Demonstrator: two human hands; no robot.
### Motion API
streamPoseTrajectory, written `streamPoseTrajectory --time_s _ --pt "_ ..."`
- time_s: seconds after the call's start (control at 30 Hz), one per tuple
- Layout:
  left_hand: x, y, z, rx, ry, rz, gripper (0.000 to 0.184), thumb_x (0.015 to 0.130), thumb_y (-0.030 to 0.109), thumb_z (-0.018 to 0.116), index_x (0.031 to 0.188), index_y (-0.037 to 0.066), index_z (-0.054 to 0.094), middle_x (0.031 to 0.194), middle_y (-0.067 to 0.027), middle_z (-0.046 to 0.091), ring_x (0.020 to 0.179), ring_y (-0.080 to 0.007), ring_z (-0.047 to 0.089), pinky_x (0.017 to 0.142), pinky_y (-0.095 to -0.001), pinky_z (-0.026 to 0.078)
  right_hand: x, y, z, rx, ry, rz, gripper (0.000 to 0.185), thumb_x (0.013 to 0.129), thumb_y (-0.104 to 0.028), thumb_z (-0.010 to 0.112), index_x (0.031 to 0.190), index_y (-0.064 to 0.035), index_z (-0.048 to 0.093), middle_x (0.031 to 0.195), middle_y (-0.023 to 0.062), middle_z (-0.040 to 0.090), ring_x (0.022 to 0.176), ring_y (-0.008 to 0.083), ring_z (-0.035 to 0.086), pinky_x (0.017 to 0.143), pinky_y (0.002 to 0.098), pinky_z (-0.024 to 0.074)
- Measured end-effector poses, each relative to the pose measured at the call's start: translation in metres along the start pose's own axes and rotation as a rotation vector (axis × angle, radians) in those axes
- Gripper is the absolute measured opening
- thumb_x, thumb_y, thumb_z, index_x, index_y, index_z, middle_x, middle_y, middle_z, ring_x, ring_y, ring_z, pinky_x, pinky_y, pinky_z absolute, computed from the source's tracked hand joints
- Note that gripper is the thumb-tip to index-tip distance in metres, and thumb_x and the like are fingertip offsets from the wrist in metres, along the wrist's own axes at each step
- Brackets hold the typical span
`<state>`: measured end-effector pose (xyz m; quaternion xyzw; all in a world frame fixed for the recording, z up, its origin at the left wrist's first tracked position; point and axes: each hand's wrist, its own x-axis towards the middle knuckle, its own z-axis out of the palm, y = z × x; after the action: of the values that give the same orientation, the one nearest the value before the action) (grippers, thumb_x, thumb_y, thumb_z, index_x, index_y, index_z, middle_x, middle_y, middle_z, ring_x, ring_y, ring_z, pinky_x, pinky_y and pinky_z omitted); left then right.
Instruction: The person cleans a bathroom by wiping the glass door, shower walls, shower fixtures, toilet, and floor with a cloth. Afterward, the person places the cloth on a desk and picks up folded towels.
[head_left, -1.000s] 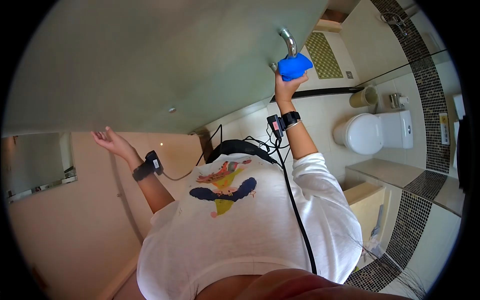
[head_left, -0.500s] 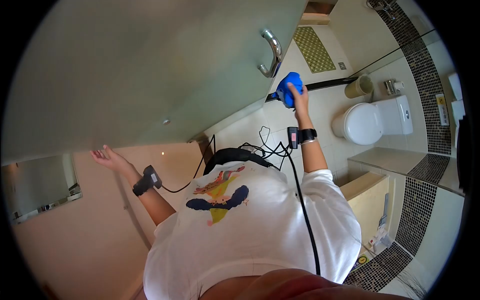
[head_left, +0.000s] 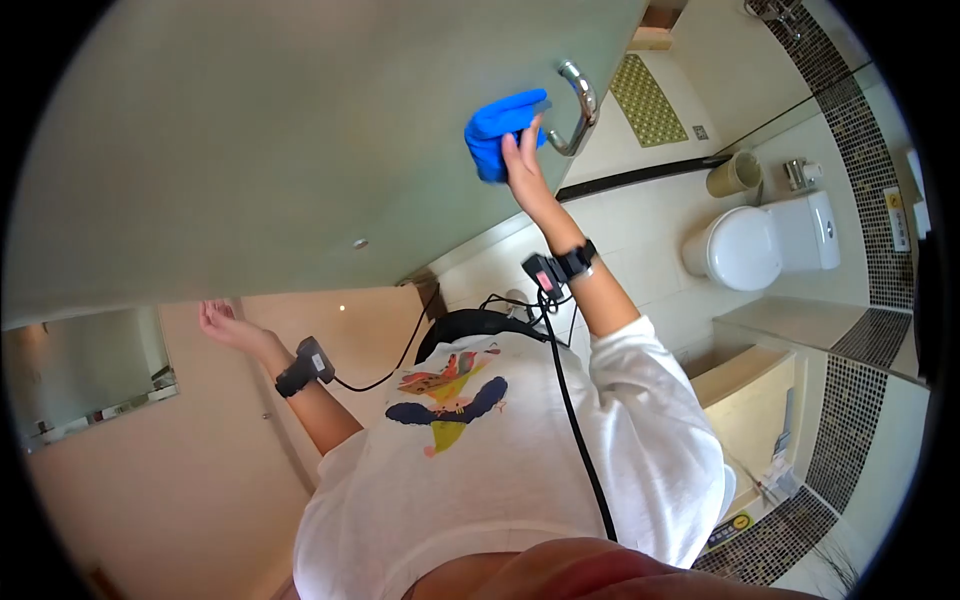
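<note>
Pale tiles (head_left: 640, 225) line the bathroom floor, with a white toilet (head_left: 742, 250) and a bin (head_left: 733, 174) on the right and a green mat (head_left: 648, 100) farther off, while a broad greenish door (head_left: 300, 140) fills the upper left of the head view. Near the door's right side sits a curved metal handle (head_left: 588, 108). Just to the left of the handle, over the face of the door, is a bunched blue cloth (head_left: 486, 135). The right hand (head_left: 527, 172) holds it, fingers and thumb closed on its folds; blur hides how much of it presses on the door. The left hand (head_left: 233, 328) is well apart from the cloth, at the door's lower edge, fingers slightly bent; I cannot tell whether it grips that edge. Both wrists carry black straps (head_left: 575, 262), and a black cable (head_left: 581, 440) runs down over the white shirt (head_left: 460, 500). At the far left, a mirror (head_left: 90, 360) shows.
</note>
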<state>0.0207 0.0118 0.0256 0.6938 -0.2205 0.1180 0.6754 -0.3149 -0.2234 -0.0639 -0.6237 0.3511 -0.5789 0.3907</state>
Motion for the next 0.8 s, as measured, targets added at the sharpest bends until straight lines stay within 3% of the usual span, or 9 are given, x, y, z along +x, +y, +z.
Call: streamPoseTrajectory --time_s 0.07,0.1,0.2,0.27,0.33,0.4,0.5,0.6,0.8 --pt "0.009 -0.025 -0.008 -0.048 0.024 0.045 0.035 0.093 0.028 0.034 0.114 0.002 0.043 0.107 -0.0106 0.051 0.097 -0.0203 0.05 0.083 -0.0308 0.04 0.0 0.035 0.021 -0.236 0.24 -0.027 0.074 0.092 -0.042 0.033 0.135 0.0032 -0.006 0.142 0.0202 -0.01 0.133 0.0302 -0.01 0.106 0.0383 -0.0028" --pt "0.011 -0.028 -0.008 -0.056 0.019 0.052 0.035 0.093 0.028 0.034 0.114 0.002 0.043 0.107 -0.0106 0.051 0.097 -0.0203 0.05 0.083 -0.0308 0.04 0.002 0.043 0.022 -0.248 0.304 -0.032 0.075 0.091 -0.039 0.035 0.134 0.004 -0.009 0.142 0.0214 -0.012 0.133 0.0327 -0.007 0.104 0.0493 -0.0038" --pt "0.016 -0.031 -0.011 -0.174 0.039 0.167 0.034 0.093 0.027 0.034 0.114 0.002 0.043 0.108 -0.011 0.051 0.098 -0.0202 0.05 0.082 -0.0309 0.041 0.001 0.052 0.009 -0.203 0.423 -0.032 0.072 0.091 -0.039 0.033 0.134 0.0063 -0.004 0.142 0.0214 -0.01 0.133 0.0332 -0.006 0.105 0.0462 -0.0027" --pt "0.031 -0.06 -0.02 -0.357 -0.079 0.192 0.037 0.093 0.029 0.033 0.116 0.002 0.04 0.115 -0.0126 0.047 0.106 -0.0222 0.047 0.088 -0.0331 0.039 0.006 0.069 0.005 -0.182 0.588 -0.074 0.066 0.092 -0.04 0.03 0.135 0.0056 0.008 0.142 0.0239 0.005 0.132 0.0346 0.006 0.106 0.0412 0.0046" --pt "0.029 -0.067 -0.019 -0.393 -0.137 0.255 0.041 0.093 0.033 0.032 0.119 0.001 0.037 0.119 -0.0129 0.044 0.109 -0.0228 0.044 0.091 -0.0343 0.036 0.021 0.083 -0.013 -0.041 0.703 0.073 0.062 0.093 -0.04 0.029 0.133 0.006 0.018 0.138 0.0249 0.02 0.128 0.0351 0.019 0.105 0.0371 0.0128" --pt "0.023 -0.059 -0.011 -0.431 -0.203 0.328 0.045 0.093 0.036 0.031 0.122 0.001 0.034 0.122 -0.0132 0.041 0.112 -0.0233 0.041 0.095 -0.0355 0.034 0.033 0.105 -0.039 0.138 0.649 0.163 0.065 0.093 -0.046 0.023 0.131 0.0054 0.021 0.136 0.0194 0.026 0.125 0.0283 0.028 0.103 0.0351 0.0215" --pt "0.014 -0.047 -0.003 -0.44 -0.359 0.521 0.057 0.092 0.047 0.026 0.127 0.001 0.028 0.13 -0.0134 0.032 0.12 -0.0242 0.033 0.1 -0.0378 0.027 0.031 0.103 -0.046 0.173 0.72 0.147 0.061 0.093 -0.046 0.023 0.131 0.0029 0.024 0.132 0.0161 0.032 0.12 0.0249 0.034 0.1 0.0332 0.0255" --pt "0.008 -0.053 0.007 -0.502 -0.505 0.452 0.07 0.088 0.058 0.023 0.131 0.003 0.024 0.135 -0.0122 0.026 0.123 -0.0242 0.028 0.102 -0.0386 0.024 0.017 0.106 -0.033 0.096 0.755 -0.067 0.059 0.094 -0.037 0.027 0.131 0.0081 0.021 0.136 0.0239 0.024 0.126 0.0335 0.024 0.105 0.0372 0.0167" --pt "-0.008 -0.038 0.013 -0.595 -0.648 0.198 0.081 0.082 0.067 0.02 0.134 0.004 0.021 0.137 -0.0088 0.025 0.125 -0.025 0.026 0.104 -0.0393 0.022 -0.089 0.057 0.099 0.007 0.685 0.162 0.065 0.093 -0.037 0.029 0.134 0.0081 0.007 0.142 0.022 0.007 0.132 0.033 0.008 0.107 0.036 0.007"
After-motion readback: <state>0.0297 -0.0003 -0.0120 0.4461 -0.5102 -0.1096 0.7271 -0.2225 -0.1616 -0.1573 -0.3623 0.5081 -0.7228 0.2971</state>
